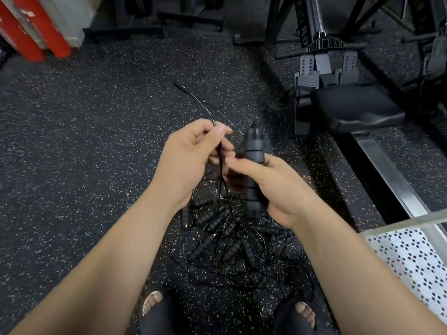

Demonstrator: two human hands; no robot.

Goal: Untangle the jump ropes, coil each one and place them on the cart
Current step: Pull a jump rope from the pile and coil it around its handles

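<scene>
**Two hands work one jump rope free above the pile**

The person stands over a tangled pile of jump ropes [232, 240] lying on the speckled rubber floor [84, 141], just ahead of two sandalled feet [152, 303]. Both hands are raised above the pile, close together.

The left hand [191, 163] has its fingers [217, 131] curled, pinching a thin black cord [196, 97]. The cord arcs up and away from the fingertips, while other strands hang from the hand down to the pile.

The right hand [278, 189] grips black ribbed handles [254, 146] held upright, its fingers wrapped round their middle. Whether it holds one handle or two cannot be told through the blur.

The cart [411, 262], with a white perforated deck and a metal rim, shows at the lower right, beside the right forearm. No rope lies on the part in view.

A rowing machine with a black seat [358, 110] stands at the upper right, and red posts [48, 27] at the upper left.
</scene>
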